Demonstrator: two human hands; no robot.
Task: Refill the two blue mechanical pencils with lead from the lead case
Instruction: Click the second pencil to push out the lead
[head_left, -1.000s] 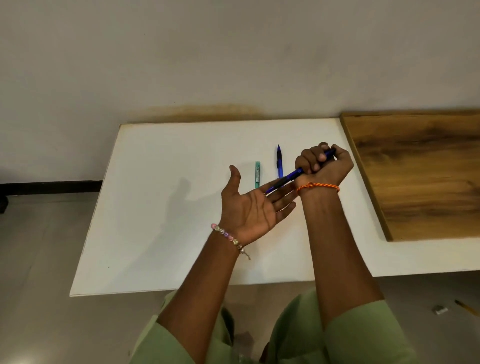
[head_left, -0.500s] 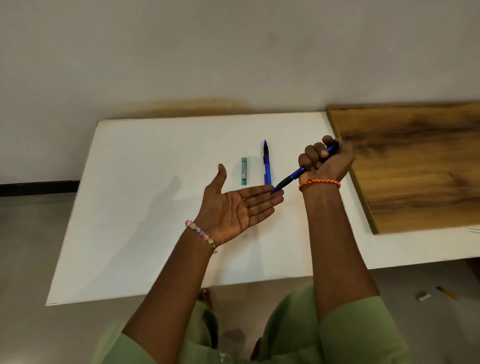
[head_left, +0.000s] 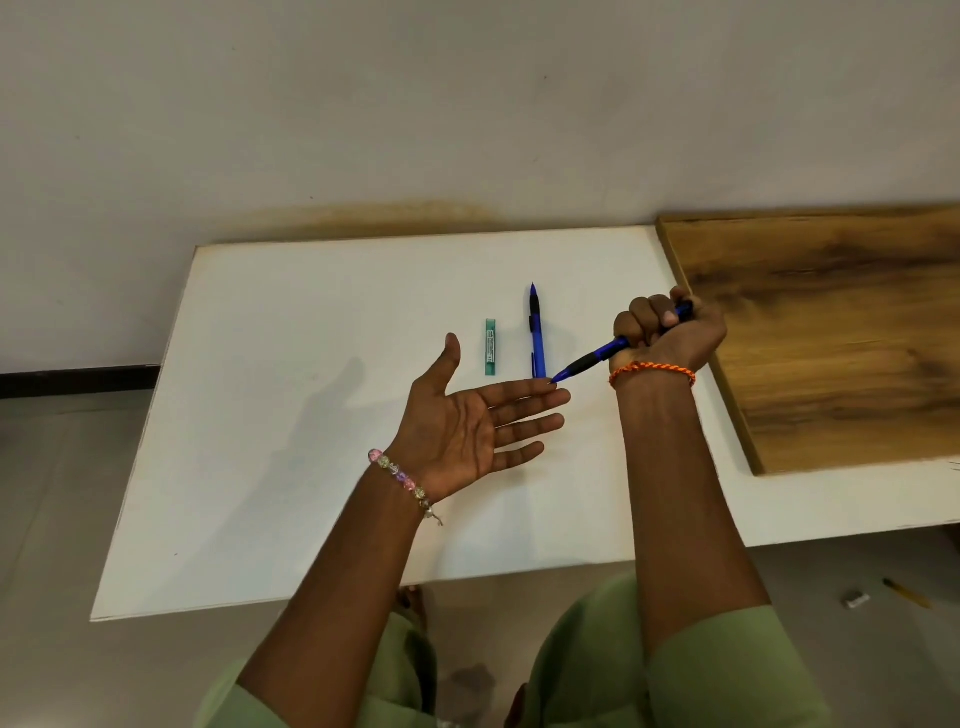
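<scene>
1. Here, the right hand makes a fisted grip around one blue pencil, fingers curled fully round the barrel, thumb up at the rear cap end. The tip slants down toward 8 o'clock.
2. Left hand lies palm up, fingers straight and spread, holding nothing. The pencil tip sits right at the fingertips; touching or a hair off, I cannot tell.
3. Second blue pencil lies flat on the white bench, tip to 12 o'clock, just at 12 o'clock of the left fingertips.
4. Green lead case lies just beside that pencil on its 9 o'clock side, parallel, untouched. Whether it is capped is too small to tell.
5. A wooden board rests on the bench at 3 o'clock of the right hand.
6. Step in hand, by my reading: clicking or testing the held pencil against the open palm, checking for lead or emptying it. No lead visible.
7. Next move likely calls for freeing the left hand to fetch the case at 12 o'clock, opening it, and pulling the pencil's cap so a lead can drop in at the rear.
</scene>
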